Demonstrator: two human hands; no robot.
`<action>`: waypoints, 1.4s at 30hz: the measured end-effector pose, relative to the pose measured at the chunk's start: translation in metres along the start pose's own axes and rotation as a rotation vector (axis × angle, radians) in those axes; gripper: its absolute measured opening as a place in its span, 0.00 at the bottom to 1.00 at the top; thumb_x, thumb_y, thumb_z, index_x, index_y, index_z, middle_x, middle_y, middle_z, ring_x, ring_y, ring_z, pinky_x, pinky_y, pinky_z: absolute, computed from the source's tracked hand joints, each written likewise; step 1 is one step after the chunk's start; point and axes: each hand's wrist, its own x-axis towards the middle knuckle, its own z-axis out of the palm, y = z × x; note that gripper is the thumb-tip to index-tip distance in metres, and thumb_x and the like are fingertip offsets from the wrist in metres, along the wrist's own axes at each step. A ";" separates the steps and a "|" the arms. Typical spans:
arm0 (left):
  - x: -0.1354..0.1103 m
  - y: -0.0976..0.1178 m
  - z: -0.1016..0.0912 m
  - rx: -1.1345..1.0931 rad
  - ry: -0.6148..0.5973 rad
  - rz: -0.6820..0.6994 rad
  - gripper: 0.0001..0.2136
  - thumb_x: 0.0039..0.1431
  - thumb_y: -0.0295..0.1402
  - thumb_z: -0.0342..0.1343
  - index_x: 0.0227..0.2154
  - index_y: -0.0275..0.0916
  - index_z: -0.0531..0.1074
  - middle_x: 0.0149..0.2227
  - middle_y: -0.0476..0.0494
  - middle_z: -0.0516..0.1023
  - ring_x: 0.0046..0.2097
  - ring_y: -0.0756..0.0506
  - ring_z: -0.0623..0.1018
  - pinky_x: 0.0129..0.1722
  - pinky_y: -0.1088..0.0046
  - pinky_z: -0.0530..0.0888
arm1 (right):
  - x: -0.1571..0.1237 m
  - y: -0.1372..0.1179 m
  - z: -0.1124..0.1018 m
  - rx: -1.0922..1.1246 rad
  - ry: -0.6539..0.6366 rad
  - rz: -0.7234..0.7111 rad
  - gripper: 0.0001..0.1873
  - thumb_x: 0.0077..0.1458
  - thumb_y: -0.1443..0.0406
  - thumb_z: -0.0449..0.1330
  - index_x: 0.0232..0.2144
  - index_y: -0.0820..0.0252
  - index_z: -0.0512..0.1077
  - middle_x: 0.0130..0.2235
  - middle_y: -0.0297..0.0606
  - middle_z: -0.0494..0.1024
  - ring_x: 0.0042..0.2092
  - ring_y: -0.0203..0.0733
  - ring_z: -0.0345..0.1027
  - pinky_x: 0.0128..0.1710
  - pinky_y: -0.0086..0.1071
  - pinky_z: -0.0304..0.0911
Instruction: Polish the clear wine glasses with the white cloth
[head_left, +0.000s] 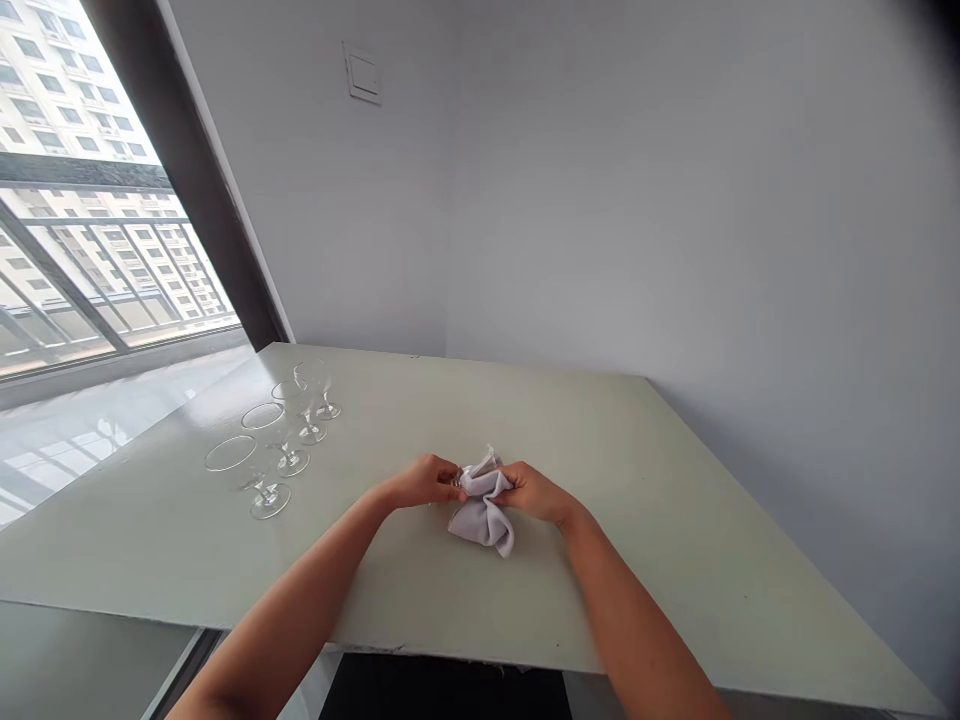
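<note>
So, closest to me: my two forearms [304,590] coming in over the front edge of one pale table [697,560]. Just below that edge there's one black patch [446,685], can't tell what it is.

Both hands meet around the middle of the tabletop over one cloth [480,525], a light greyish-purple one, all bunched up. It's right between my hands, bottom part spreading toward me. My right hand [536,492] has it pinched at the right side, thumb and fingers pressed together on a fold. My left hand [427,482] is at the other side, fingers curled in and thumb meeting them on a clear bit [455,480] at the cloth's edge. Looks like glass, but the cloth and my fingers cover most of it, so I can't tell its shape or whether I've got some fabric in that pinch too.

Off to the left, four stemmed glasses [285,455] in a slanting row running away from me. All four are upright, rims up, feet on the table, set close to one another and well apart from my hands. I count four feet and four rims.

Past the far edge of the table: two plain walls [637,200] meeting in a corner, with one switch [364,76] on the left one. Farther left, one dark post [172,150], then window glass with a railing [124,255] outside and a pale high-rise [56,80] behind it.
</note>
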 end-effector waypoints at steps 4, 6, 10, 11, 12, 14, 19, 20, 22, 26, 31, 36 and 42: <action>0.007 0.001 0.010 0.436 0.482 0.177 0.14 0.55 0.38 0.51 0.44 0.43 0.69 0.34 0.43 0.75 0.40 0.44 0.71 0.44 0.66 0.63 | 0.008 0.011 0.005 0.212 0.235 0.001 0.19 0.39 0.57 0.66 0.33 0.63 0.74 0.26 0.34 0.73 0.27 0.36 0.65 0.29 0.30 0.61; 0.007 0.002 0.012 0.556 0.562 0.246 0.14 0.58 0.35 0.47 0.47 0.42 0.67 0.35 0.40 0.75 0.42 0.43 0.71 0.47 0.63 0.60 | 0.009 0.012 0.009 0.312 0.286 -0.017 0.20 0.40 0.57 0.65 0.36 0.63 0.73 0.27 0.35 0.73 0.27 0.35 0.65 0.28 0.30 0.61; -0.001 0.006 0.005 0.457 0.408 0.182 0.14 0.56 0.41 0.49 0.43 0.43 0.70 0.28 0.43 0.74 0.35 0.45 0.72 0.37 0.70 0.65 | 0.003 0.004 0.011 0.201 0.161 0.004 0.19 0.42 0.58 0.64 0.37 0.62 0.74 0.28 0.35 0.73 0.29 0.36 0.65 0.29 0.29 0.61; -0.004 0.008 0.002 0.364 0.295 0.142 0.14 0.55 0.43 0.50 0.39 0.43 0.71 0.26 0.45 0.74 0.32 0.46 0.72 0.33 0.72 0.65 | 0.000 0.001 0.010 0.140 0.085 0.017 0.18 0.43 0.59 0.64 0.36 0.62 0.74 0.28 0.35 0.74 0.30 0.37 0.66 0.30 0.30 0.61; -0.007 0.009 -0.002 0.251 0.155 0.098 0.13 0.55 0.45 0.50 0.35 0.42 0.72 0.25 0.47 0.74 0.29 0.47 0.72 0.30 0.74 0.65 | -0.003 -0.003 0.008 0.085 0.003 0.026 0.17 0.43 0.59 0.64 0.36 0.62 0.74 0.29 0.35 0.74 0.32 0.37 0.66 0.32 0.31 0.62; -0.012 0.012 -0.010 0.009 -0.148 0.023 0.16 0.54 0.47 0.48 0.27 0.39 0.71 0.23 0.48 0.73 0.25 0.50 0.70 0.26 0.75 0.65 | -0.009 -0.008 0.004 0.021 -0.138 0.023 0.15 0.42 0.60 0.64 0.35 0.61 0.75 0.31 0.35 0.74 0.35 0.39 0.67 0.37 0.33 0.61; -0.015 0.026 -0.012 -0.106 -0.286 0.034 0.19 0.59 0.46 0.40 0.30 0.37 0.69 0.29 0.44 0.76 0.28 0.49 0.73 0.29 0.73 0.68 | -0.010 -0.005 -0.003 0.077 -0.085 -0.019 0.18 0.43 0.57 0.64 0.35 0.62 0.75 0.32 0.36 0.75 0.37 0.41 0.68 0.39 0.35 0.61; -0.014 0.030 -0.008 0.015 -0.137 0.052 0.17 0.60 0.44 0.40 0.34 0.38 0.69 0.31 0.43 0.76 0.31 0.48 0.74 0.32 0.72 0.68 | -0.007 -0.002 -0.003 0.116 -0.013 -0.028 0.19 0.42 0.57 0.65 0.36 0.62 0.75 0.31 0.37 0.75 0.35 0.41 0.68 0.38 0.35 0.61; -0.014 0.037 0.000 0.346 0.218 0.094 0.15 0.61 0.39 0.41 0.43 0.38 0.67 0.35 0.40 0.76 0.38 0.44 0.74 0.39 0.67 0.67 | -0.002 0.004 0.000 0.225 0.127 -0.045 0.20 0.42 0.56 0.65 0.37 0.61 0.75 0.31 0.37 0.76 0.33 0.40 0.68 0.35 0.34 0.61; -0.019 0.043 0.006 0.803 0.436 0.131 0.15 0.60 0.34 0.43 0.47 0.33 0.65 0.30 0.36 0.75 0.36 0.42 0.74 0.40 0.63 0.64 | 0.003 0.009 0.014 0.392 0.216 -0.063 0.20 0.46 0.54 0.62 0.41 0.56 0.73 0.35 0.38 0.76 0.34 0.41 0.69 0.36 0.35 0.62; -0.039 0.036 -0.017 0.454 0.133 0.066 0.14 0.56 0.44 0.48 0.33 0.40 0.71 0.22 0.48 0.71 0.26 0.48 0.71 0.28 0.74 0.63 | -0.004 -0.006 0.030 0.029 -0.073 -0.120 0.17 0.49 0.60 0.60 0.43 0.56 0.72 0.42 0.38 0.76 0.42 0.44 0.69 0.42 0.37 0.62; -0.059 0.024 -0.024 -0.395 -0.271 -0.059 0.19 0.53 0.49 0.48 0.32 0.36 0.71 0.18 0.52 0.63 0.20 0.53 0.63 0.23 0.74 0.66 | -0.012 -0.025 0.024 -0.470 -0.007 -0.354 0.17 0.53 0.69 0.51 0.43 0.51 0.73 0.46 0.32 0.74 0.50 0.42 0.65 0.49 0.38 0.59; -0.068 0.013 -0.013 -0.586 -0.013 -0.091 0.17 0.54 0.43 0.49 0.41 0.36 0.68 0.21 0.53 0.64 0.22 0.54 0.64 0.28 0.74 0.67 | -0.043 -0.048 -0.007 -0.772 0.395 -0.412 0.21 0.52 0.73 0.48 0.45 0.51 0.70 0.49 0.32 0.72 0.51 0.41 0.64 0.50 0.39 0.59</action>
